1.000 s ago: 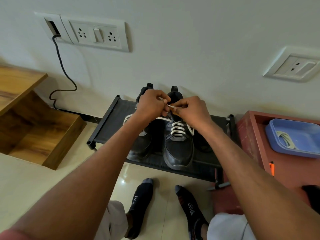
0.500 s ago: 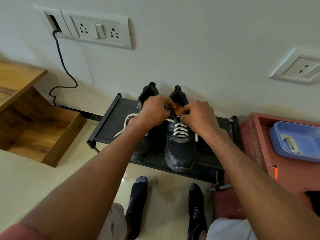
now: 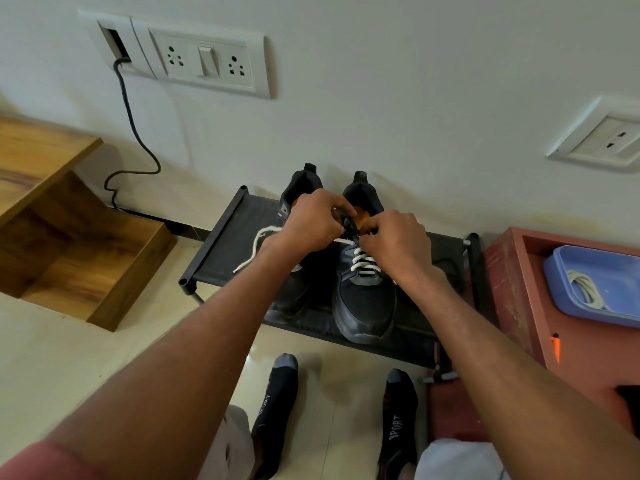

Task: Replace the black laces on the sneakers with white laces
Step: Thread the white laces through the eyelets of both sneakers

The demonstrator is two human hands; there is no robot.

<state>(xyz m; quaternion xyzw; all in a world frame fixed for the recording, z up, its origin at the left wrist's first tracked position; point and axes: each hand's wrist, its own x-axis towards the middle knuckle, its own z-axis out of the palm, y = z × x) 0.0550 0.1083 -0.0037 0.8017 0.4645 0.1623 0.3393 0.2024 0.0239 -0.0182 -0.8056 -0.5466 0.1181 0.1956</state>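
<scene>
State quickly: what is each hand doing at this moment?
Left hand: fingers pinching the white woven lace.
Right hand: fingers curled at the black sneaker's top eyelets, apparently pinching that lace.

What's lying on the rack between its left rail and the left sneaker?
In the head view, a loose end of the white lace trails across the black rack fabric there, running from under the left hand toward the rail.

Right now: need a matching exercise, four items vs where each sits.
Items:
1. right sneaker
2. blue tray
3. loose lace end
4. power cord

Places:
A. on the red stand, far right
B. down the wall from the switch plate
C. on the black rack, under both hands
D. trailing across the rack, left of the sneakers

Pairs: 1-C, 2-A, 3-D, 4-B
</scene>
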